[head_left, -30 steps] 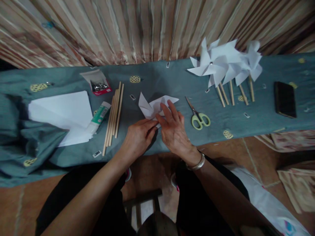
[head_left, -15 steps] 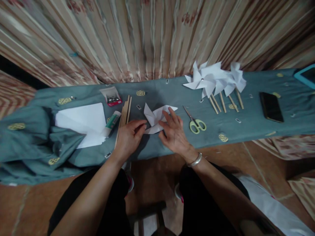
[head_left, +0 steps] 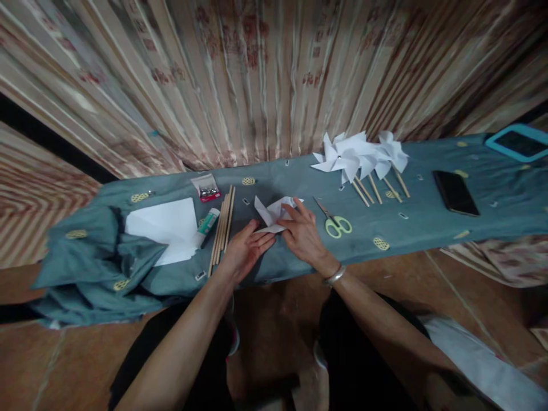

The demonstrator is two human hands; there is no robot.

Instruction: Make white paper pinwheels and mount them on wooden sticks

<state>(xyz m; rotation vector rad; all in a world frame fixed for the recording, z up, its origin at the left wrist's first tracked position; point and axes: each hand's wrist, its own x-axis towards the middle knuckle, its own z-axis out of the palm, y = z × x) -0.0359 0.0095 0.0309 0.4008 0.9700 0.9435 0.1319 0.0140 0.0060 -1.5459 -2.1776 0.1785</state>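
A folded white paper pinwheel (head_left: 270, 213) with raised blades is between my hands, over the front part of the cloth-covered table. My right hand (head_left: 299, 231) holds it from the right, fingertips pressed on its middle and near blade. From the left, my left hand (head_left: 248, 248) is turned partly palm up at the near edge, its fingers stretched out just below the paper. Whether those fingers touch the paper, I cannot tell. Green-handled scissors (head_left: 333, 221) lie right of my right hand. Several wooden sticks (head_left: 222, 225) lie just left of my left hand.
Finished pinwheels (head_left: 359, 157) on sticks lie at the back right, near a black phone (head_left: 455, 193) and a blue-framed tablet (head_left: 520, 142). At left are white paper sheets (head_left: 165, 225), a glue stick (head_left: 208, 227) and a box of metal pins (head_left: 206, 188). A curtain (head_left: 257, 85) hangs behind.
My left hand has gone from a pinch at the pinwheel's left corner to stretched fingers along its near edge. My right hand stays on the paper. The camera view has shifted.
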